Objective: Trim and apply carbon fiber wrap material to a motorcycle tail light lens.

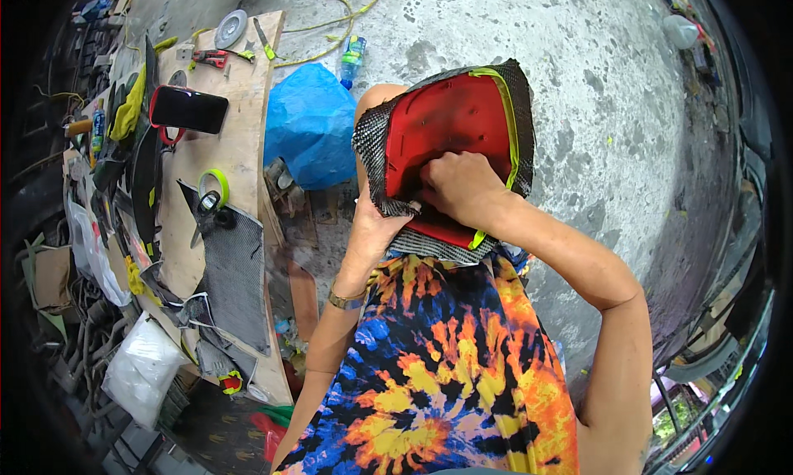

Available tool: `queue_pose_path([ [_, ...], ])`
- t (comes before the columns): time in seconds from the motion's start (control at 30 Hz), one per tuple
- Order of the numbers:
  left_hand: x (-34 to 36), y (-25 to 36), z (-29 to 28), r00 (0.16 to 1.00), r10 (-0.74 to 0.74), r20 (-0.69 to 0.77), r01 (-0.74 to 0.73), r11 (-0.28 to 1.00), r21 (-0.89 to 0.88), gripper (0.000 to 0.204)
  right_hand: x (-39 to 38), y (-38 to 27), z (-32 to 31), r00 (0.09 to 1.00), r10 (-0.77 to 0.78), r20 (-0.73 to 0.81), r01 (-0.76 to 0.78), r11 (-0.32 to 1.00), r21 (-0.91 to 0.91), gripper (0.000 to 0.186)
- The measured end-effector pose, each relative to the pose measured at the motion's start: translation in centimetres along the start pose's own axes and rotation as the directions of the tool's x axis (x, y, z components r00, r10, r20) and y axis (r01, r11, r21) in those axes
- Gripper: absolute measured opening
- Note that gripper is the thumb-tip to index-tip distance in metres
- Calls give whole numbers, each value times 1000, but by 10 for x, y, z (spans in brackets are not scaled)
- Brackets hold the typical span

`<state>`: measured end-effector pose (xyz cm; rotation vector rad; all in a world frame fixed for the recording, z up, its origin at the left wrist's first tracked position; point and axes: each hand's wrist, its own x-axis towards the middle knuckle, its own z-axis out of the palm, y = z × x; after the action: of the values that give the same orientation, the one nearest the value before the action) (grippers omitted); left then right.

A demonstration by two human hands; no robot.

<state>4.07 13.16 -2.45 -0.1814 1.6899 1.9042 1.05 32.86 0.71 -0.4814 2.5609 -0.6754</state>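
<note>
A red molded piece (446, 116) lies across my lap, dark smudges on its inner face. Black-and-silver woven carbon-fibre cloth (376, 136) wraps its edges, and yellow-green tape (510, 128) runs along its right side. At the near left corner, my left hand (376, 229) grips the cloth's edge between thumb and fingers. My right hand (467, 187) is closed, pressed into the lower part of the red piece near that corner. Its fingertips are hidden, so what it pinches, if anything, does not show.
On my left stands a wooden board (248, 87) with a phone (190, 110), a tape roll (214, 187), a knife (263, 39), red-handled pliers (213, 59) and a carbon-cloth sheet (231, 268). Beyond my knee are a blue plastic bag (307, 124), a bottle (353, 58) and a yellow cord (351, 16).
</note>
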Motion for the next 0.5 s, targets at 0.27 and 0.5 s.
queue_pose_path([
  [0.27, 0, -2, 6, 989, 127, -71, -109, 971, 212, 52, 0, -1, 2, 999, -37, -28, 35, 997, -73, 33],
  [0.5, -6, 6, 5, 999, 36, -34, -23, 949, 316, 46, -1, -3, 0, 998, -46, -37, 40, 988, -149, 34],
])
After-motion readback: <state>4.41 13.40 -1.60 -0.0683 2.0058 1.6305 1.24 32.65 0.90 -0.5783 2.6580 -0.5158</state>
